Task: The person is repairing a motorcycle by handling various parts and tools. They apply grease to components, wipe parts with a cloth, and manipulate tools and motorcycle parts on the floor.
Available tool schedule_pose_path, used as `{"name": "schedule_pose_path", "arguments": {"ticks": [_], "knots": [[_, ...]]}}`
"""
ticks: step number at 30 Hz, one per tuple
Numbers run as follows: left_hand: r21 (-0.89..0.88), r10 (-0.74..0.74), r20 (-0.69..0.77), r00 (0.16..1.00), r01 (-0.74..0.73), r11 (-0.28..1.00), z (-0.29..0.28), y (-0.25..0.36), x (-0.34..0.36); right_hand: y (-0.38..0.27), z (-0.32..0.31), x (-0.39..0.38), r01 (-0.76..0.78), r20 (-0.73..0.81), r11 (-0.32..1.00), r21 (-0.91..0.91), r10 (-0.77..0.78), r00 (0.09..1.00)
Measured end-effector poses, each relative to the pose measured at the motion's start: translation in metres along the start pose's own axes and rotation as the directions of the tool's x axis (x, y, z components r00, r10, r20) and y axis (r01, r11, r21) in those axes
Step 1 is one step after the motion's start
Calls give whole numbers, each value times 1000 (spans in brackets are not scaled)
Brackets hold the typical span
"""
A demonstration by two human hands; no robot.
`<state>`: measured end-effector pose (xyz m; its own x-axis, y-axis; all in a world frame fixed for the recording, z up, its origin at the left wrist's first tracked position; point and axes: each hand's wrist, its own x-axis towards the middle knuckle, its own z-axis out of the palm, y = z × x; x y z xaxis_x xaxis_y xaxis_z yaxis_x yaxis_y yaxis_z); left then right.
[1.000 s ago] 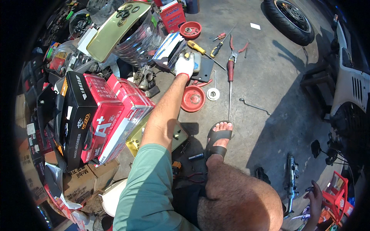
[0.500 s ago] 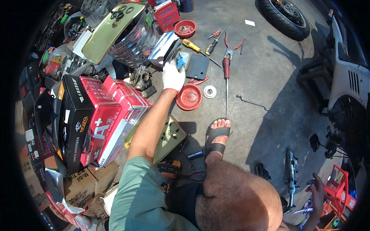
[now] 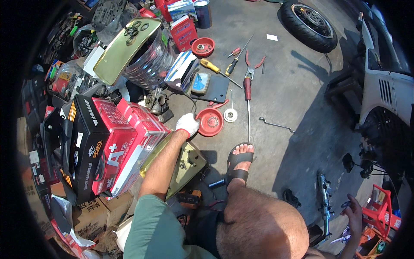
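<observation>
In the head view, we saw that the gloved left hand (image 3: 188, 124) had just come away from the clear plastic box (image 3: 199, 92), where it had been half a second before, and now lay against or just beside the left rim of the red dish (image 3: 210, 131). That meant, in our judgement, that the hand's work had shifted from box to dish; the box stood uncovered, its blue contents (image 3: 201, 82) in plain sight, at the left end of a dark plate (image 3: 219, 90) on the floor. The left hand's fingers were bunched and partly hidden, so we could not tell whether they pinched the rim or held anything. The dish sat on the floor with small dark bits in it, red-handled pliers (image 3: 222, 104) close behind it and a white ring (image 3: 230, 115) to its right. Nearer to us lay an olive tray (image 3: 191, 151) with black bolts (image 3: 187, 162). At the lower right, the bare right hand (image 3: 354, 211) had stayed near a silver tube (image 3: 324, 207); its fingers were bent, and we could not tell whether the dark patch at their tips was something held.
</observation>
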<state>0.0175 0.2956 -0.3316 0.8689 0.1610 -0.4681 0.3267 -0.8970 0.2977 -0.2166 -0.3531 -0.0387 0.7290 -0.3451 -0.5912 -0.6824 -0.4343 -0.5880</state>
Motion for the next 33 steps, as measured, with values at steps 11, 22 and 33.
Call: {"name": "schedule_pose_path", "arguments": {"ticks": [11,22,33], "knots": [[-457,9,-13,1000,-14,889,15,28,-16,16,-12,1,37,5,999,-19,-37,999],[-388,65,-131,989,-111,915,55,30,-30,22,-17,-9,95,-1,995,-14,-95,995],[-418,-47,-180,983,-33,908,43,40,-52,27,-19,-14,81,-13,997,17,-81,997]]}}
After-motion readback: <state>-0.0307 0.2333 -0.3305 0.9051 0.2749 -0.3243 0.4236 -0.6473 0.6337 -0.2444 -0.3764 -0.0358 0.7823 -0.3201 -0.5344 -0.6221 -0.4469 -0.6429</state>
